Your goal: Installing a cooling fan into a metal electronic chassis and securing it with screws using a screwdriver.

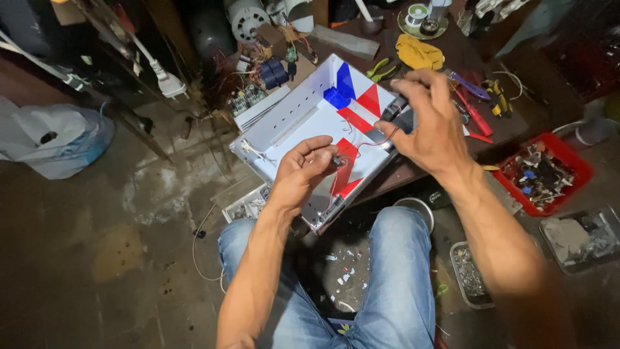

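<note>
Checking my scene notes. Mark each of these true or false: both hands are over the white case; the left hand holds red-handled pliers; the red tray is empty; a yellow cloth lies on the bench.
1. Both hands are over the white case. True: the left hand and the right hand are above it.
2. The left hand holds red-handled pliers. False: it pinches a small part joined to a thin red wire; the red-handled pliers lie on the bench.
3. The red tray is empty. False: it holds a heap of small scrap parts.
4. A yellow cloth lies on the bench. True.
</note>
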